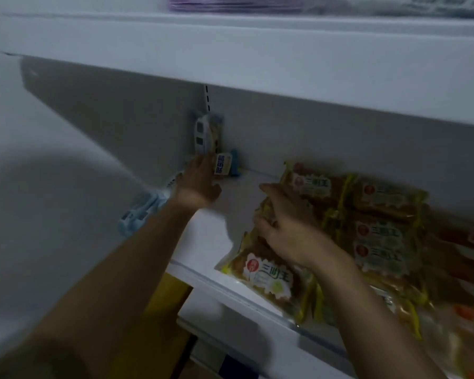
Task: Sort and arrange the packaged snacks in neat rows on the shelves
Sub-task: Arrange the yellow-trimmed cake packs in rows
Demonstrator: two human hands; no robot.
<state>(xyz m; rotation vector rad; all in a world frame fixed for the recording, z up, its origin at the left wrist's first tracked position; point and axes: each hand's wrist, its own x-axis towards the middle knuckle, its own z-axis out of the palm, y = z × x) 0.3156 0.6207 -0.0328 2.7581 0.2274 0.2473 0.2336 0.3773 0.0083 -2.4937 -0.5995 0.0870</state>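
Observation:
Yellow-and-orange snack packs (378,212) lie in overlapping rows on the white shelf (238,203), right of centre. My right hand (288,225) rests on the front-left pack (268,280), fingers curled over its upper left edge. In the shelf's back left corner a blue-and-white packet (204,134) stands upright, with a small yellow-and-white packet (222,164) at its foot. My left hand (200,179) reaches into that corner with its fingers stretched out, touching the base of the upright packet. Motion blur hides the fingertips.
More blue-and-white packets (140,213) lie along the shelf's left side, beside my left forearm. Red-and-orange packs (471,258) sit at the far right. The upper shelf (257,50) hangs low overhead with a purple stack (230,4) on it. A yellow carton (164,310) stands below.

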